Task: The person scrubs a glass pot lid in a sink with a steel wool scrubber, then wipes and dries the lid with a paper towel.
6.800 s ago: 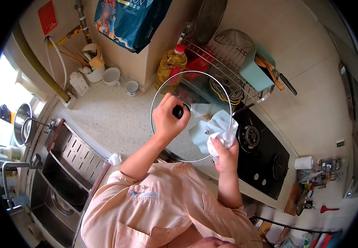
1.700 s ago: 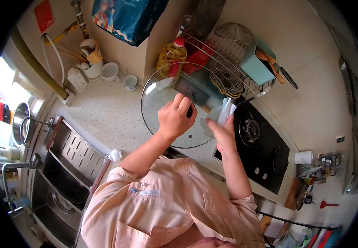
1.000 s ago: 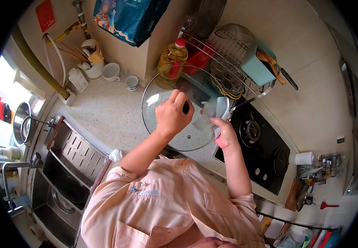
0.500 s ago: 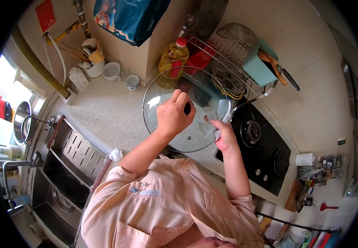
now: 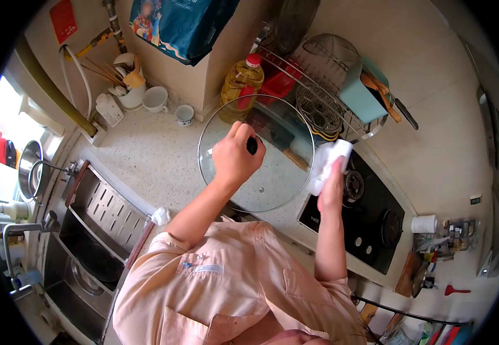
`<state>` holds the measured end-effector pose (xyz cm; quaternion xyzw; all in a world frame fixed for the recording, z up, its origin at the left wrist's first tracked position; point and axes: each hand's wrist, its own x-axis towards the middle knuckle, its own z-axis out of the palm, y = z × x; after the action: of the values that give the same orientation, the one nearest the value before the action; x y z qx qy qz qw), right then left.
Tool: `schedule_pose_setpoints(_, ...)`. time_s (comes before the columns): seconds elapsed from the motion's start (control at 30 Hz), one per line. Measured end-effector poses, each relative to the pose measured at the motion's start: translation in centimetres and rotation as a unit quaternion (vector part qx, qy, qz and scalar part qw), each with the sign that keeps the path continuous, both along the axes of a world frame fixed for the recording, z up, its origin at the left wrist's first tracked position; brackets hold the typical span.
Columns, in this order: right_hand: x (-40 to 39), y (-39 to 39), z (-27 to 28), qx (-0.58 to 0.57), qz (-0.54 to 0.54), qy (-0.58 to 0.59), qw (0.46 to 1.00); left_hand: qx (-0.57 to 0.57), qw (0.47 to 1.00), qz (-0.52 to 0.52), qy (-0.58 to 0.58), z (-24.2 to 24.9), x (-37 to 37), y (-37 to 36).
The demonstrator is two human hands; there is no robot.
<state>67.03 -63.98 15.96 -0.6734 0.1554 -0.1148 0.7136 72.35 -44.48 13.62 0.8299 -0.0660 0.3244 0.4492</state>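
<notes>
My left hand [image 5: 233,154] is closed around the black knob of a round glass lid [image 5: 272,192], holding it over the counter. Through the clear glass, speckled counter and a wooden handle [image 5: 295,159] show. My right hand [image 5: 331,187] grips a crumpled white paper towel [image 5: 322,171] just off the lid's right rim, over the left edge of the black gas stove [image 5: 370,221].
Left of me is a steel sink [image 5: 97,213]. An oil bottle [image 5: 241,83], a small cup [image 5: 184,115] and a mug [image 5: 155,99] stand at the back. A wire rack [image 5: 318,75] holds a teal utensil box [image 5: 364,86]. Crumpled white tissue [image 5: 161,216] lies by the sink.
My right hand has moved right with the paper towel, from against the lid's rim to beside it. The lid and my left hand have shifted slightly left.
</notes>
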Motion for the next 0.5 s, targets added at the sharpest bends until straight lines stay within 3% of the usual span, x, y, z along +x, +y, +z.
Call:
schedule_pose_setpoints(0.03, -0.3, 0.2, 0.8, -0.075, -0.031, -0.058, 0.995, -0.002, 1.000, 0.005, 0.009, 0.1, 0.1, 0.1)
schedule_pose_setpoints(0.1, -1.4, 1.8, 1.8, -0.317, -0.017, -0.059, 0.947, -0.001, 1.000, 0.011, 0.021, 0.1, 0.1, 0.2)
schedule_pose_setpoints(0.13, -1.8, 2.9, 1.5, -0.550, 0.041, -0.120, 0.826, 0.001, 1.000, 0.012, 0.022, 0.1, 0.2, 0.1)
schedule_pose_setpoints(0.17, -2.5, 4.6, 1.5, -0.663, 0.090, -0.146, 0.729, 0.002, 1.000, 0.013, 0.023, 0.2, 0.3, 0.0)
schedule_pose_setpoints(0.3, -2.0, 6.0, 0.8, -0.704, 0.179, -0.086, 0.682, 0.006, 0.999, -0.030, 0.025, 0.1, -0.1, 0.0)
schedule_pose_setpoints(0.37, 1.0, 4.6, 2.1, -0.746, 0.106, -0.092, 0.651, 0.005, 0.998, -0.059, 0.006, 0.4, -1.0, -0.1)
schedule_pose_setpoints(0.43, 2.9, 3.1, 2.5, -0.667, 0.100, -0.093, 0.733, 0.001, 0.998, -0.068, -0.009, 0.5, -1.3, -0.3)
schedule_pose_setpoints(0.5, 1.2, 4.4, 2.7, -0.722, 0.105, -0.094, 0.677, -0.006, 0.997, -0.070, -0.011, 0.1, -0.8, -0.1)
